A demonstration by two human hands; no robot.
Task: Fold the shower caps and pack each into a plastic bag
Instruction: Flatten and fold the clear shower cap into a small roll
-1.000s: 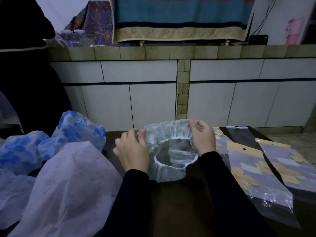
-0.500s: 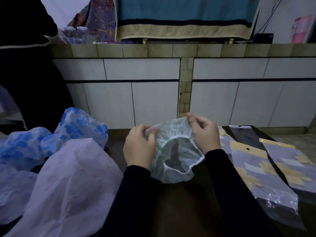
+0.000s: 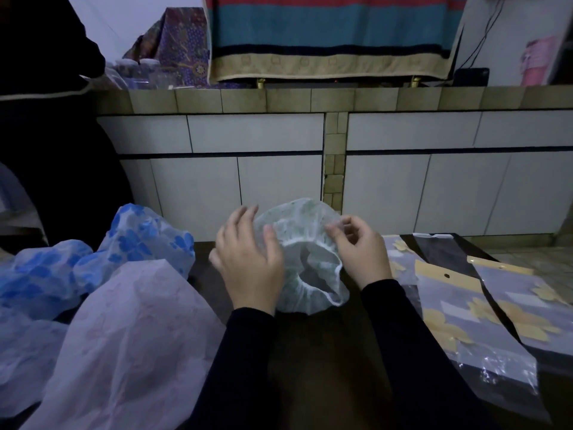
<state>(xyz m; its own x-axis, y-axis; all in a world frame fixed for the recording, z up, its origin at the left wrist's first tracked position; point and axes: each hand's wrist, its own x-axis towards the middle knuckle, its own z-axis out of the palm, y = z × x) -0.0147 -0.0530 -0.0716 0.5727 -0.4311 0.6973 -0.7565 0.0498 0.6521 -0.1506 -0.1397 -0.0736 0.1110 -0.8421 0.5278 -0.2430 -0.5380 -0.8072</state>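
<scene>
the cap (image 3: 305,243) is up off the table between both hands, left hand (image 3: 248,259) loosely cupping it, right hand (image 3: 361,249) pinching its rim, and this soft thin cap could slip and bunch up.

The left hand (image 3: 249,259) was spread, fingers loosely fanned, thumb extended toward the right hand. The right hand (image 3: 361,249) was curled, thumb and forefinger pinched together at their tips. Both forearms wore dark sleeves, the hands close together.
</scene>
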